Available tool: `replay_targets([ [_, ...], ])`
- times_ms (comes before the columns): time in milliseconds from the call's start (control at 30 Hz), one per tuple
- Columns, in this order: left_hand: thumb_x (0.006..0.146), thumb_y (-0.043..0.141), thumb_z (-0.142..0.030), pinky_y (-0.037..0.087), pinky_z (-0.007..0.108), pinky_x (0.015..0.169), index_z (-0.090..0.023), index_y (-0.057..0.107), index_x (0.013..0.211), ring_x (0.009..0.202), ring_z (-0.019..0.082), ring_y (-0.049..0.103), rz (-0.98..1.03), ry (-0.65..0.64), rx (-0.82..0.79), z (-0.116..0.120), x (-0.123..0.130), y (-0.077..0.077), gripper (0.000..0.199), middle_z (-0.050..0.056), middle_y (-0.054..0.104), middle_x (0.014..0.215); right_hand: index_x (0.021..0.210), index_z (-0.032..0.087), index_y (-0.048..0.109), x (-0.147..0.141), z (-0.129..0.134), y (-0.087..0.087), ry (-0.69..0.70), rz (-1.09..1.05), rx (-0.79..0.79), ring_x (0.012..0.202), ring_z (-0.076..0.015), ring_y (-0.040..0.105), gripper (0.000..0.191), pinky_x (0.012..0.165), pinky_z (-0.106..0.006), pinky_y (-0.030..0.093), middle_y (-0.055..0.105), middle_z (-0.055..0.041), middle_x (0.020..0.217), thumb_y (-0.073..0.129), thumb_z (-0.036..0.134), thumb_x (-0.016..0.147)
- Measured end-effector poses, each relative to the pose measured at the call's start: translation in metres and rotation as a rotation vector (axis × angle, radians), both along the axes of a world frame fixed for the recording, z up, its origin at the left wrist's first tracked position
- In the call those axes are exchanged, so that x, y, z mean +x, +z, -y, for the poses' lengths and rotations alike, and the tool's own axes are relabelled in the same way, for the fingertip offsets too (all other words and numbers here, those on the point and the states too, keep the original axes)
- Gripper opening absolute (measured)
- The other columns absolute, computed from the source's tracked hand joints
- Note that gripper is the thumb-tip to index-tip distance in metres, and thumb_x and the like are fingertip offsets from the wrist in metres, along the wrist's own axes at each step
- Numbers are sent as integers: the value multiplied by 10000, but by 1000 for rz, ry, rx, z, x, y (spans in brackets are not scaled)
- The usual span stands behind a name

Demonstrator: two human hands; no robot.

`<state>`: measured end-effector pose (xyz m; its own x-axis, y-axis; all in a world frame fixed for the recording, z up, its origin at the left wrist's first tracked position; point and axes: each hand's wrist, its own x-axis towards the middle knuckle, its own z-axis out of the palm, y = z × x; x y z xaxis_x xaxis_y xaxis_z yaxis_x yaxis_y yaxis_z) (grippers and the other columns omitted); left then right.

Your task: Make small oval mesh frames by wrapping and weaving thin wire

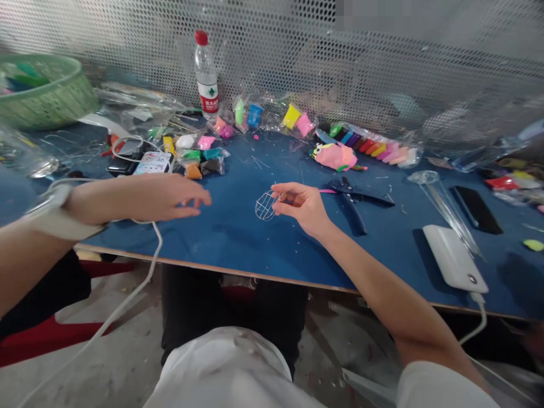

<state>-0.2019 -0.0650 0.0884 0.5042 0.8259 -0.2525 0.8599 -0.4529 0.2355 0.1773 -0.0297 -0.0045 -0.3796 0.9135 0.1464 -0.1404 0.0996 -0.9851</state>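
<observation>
My right hand (300, 207) pinches the right edge of a small round wire mesh frame (264, 206) between thumb and fingers, just above the blue table (238, 243). My left hand (178, 198) hangs to the left of the mesh with its fingers apart and nothing in them; a white band is on that wrist. Dark blue pliers (351, 198) lie right of my right hand, next to a pink fish-like clay figure (335, 156).
Packets of coloured clay (202, 156) and a water bottle (207, 79) stand behind. A green basket (46, 93) is at the far left. On the right lie a white power bank (453, 258) and a black phone (476, 209). A white cable (151, 266) crosses the left table edge.
</observation>
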Motion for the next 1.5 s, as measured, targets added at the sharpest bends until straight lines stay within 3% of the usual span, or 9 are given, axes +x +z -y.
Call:
replay_targets([
  [167,951,613,-226,571,406,1032,-276,898,1058,930,252,783,187,-257,251,-106,124,-1,308,37,874,1038,1090,296,956,0,-1,-3,21,-39,-32,710,-130,738,491,684,-342,723,873,-10,999,1162,409,659],
  [300,870,615,41,546,389,910,-179,811,872,802,212,713,597,94,238,-161,210,-29,295,62,780,826,1083,293,963,0,0,-3,29,-71,-39,704,-148,772,369,677,-338,700,891,-26,983,1093,421,761],
  [400,969,522,55,553,365,848,-183,738,881,728,163,676,1019,308,160,-164,236,-55,333,55,772,820,1066,275,964,1,-1,-4,-12,-89,-59,694,-163,772,338,659,-344,688,901,-35,968,1042,383,756],
  [533,1021,505,6,506,319,733,-213,709,957,697,134,645,1368,389,240,-132,224,-83,306,5,715,788,1021,286,965,1,-3,-6,-66,-145,-120,671,-158,759,296,625,-334,664,898,-22,945,956,299,726],
  [800,1142,554,-272,603,351,953,-211,674,1215,1020,180,723,1151,118,463,-54,165,-99,153,73,774,1153,1045,329,953,-9,5,5,-170,-170,-105,728,-148,752,312,694,-352,677,871,13,1003,966,263,740],
  [967,1082,720,-597,666,442,996,-208,581,1488,1165,283,741,961,-58,403,-43,143,-101,579,161,721,1404,1059,338,942,-16,-6,11,-225,-164,-119,800,-153,764,317,756,-344,688,862,18,1044,969,262,752],
  [1033,1051,778,-537,677,460,993,-211,544,1542,1110,272,751,894,-53,412,-42,141,-104,635,170,700,1452,1041,342,943,-17,-14,9,-245,-184,-130,798,-139,768,302,751,-314,683,862,28,1039,959,253,752],
  [1233,1089,710,-248,676,381,899,-216,565,1332,931,178,769,883,-21,399,-38,144,-105,285,118,727,1352,1061,358,929,-9,-24,-6,-266,-196,-165,854,-127,800,323,763,-263,692,864,48,1032,959,254,757],
  [1500,1180,581,-158,682,409,1048,-199,647,1133,1289,251,821,776,-66,460,-35,144,-99,91,153,796,1463,1044,343,928,-1,-18,-7,-263,-152,-143,864,-157,827,326,759,-295,706,875,36,1036,988,247,738],
])
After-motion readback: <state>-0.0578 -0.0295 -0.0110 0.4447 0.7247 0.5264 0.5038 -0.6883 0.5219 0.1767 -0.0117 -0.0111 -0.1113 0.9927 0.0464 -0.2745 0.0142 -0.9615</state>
